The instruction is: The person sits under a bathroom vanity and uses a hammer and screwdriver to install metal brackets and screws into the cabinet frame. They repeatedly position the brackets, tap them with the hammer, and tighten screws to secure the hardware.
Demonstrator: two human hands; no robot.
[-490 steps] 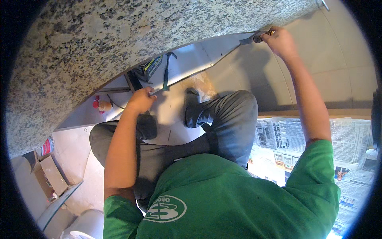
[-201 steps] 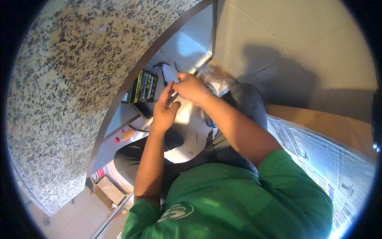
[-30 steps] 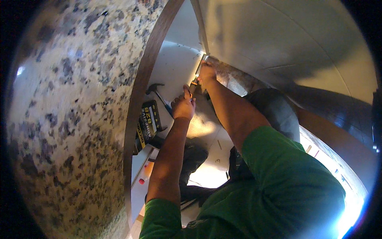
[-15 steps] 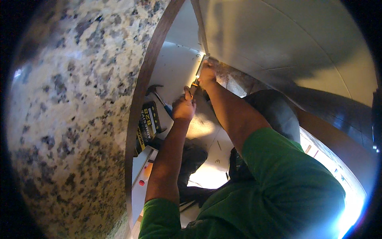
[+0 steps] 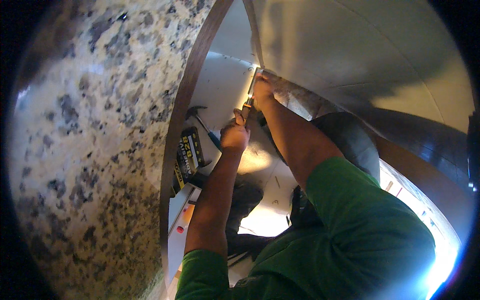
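Note:
My left hand [image 5: 235, 136] is closed round the dark handle of a screwdriver-like tool [image 5: 246, 108] with an orange band; its index finger and thumb lie along the handle. The tool points away from me, up toward the far corner. Just beyond it, my right hand [image 5: 263, 91] is closed on a narrow, shiny metal strip [image 5: 254, 82] beside the lit cabinet corner. Its fingers hide part of the strip, and I cannot tell exactly where the tool's tip meets it.
A claw hammer [image 5: 201, 118] with a blue handle lies on the white panel [image 5: 220, 80]. Near my left forearm is a black box [image 5: 191, 148]. Speckled stone [image 5: 90, 150] with a wooden edge [image 5: 176, 115] fills the left; a pale curved surface [image 5: 350, 45] rises at right. A red cap [image 5: 180, 230] shows lower left.
The view has shifted slightly, so most things sit a little further right. Both hands keep their grips, and the tool stays at the corner.

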